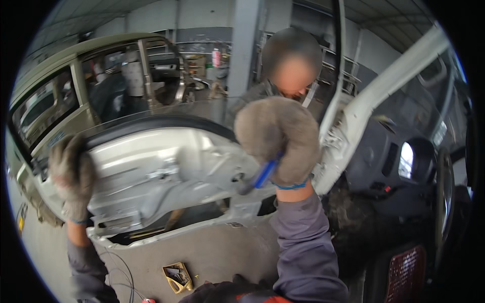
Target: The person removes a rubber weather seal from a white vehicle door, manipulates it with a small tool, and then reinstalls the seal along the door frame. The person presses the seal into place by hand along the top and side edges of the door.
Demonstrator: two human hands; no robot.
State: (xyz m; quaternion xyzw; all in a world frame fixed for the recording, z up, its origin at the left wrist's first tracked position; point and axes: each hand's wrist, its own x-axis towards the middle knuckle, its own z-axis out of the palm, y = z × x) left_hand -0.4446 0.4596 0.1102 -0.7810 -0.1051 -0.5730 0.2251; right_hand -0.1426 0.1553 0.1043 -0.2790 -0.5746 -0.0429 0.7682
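Observation:
A white car door (151, 151) with its inner panel bare stands open in front of me, with a black strip (166, 121) along its window edge. My left hand (73, 174), in a grey-white work glove, is closed on the door's upper left corner. My right hand (283, 136), gloved and smeared by motion, is raised over the right end of the door. It is closed around a blue-handled tool (265, 174), whose dark rounded end points down to the left. The tool's other end is hidden by the glove.
Beyond the door another person (252, 101) leans in. An olive car body (81, 55) stands at left. The white door pillar (348, 131) and the dark dashboard (384, 151) are at right. A cut-open yellow container (177, 278) with small parts and a cable (132, 275) lie on the floor.

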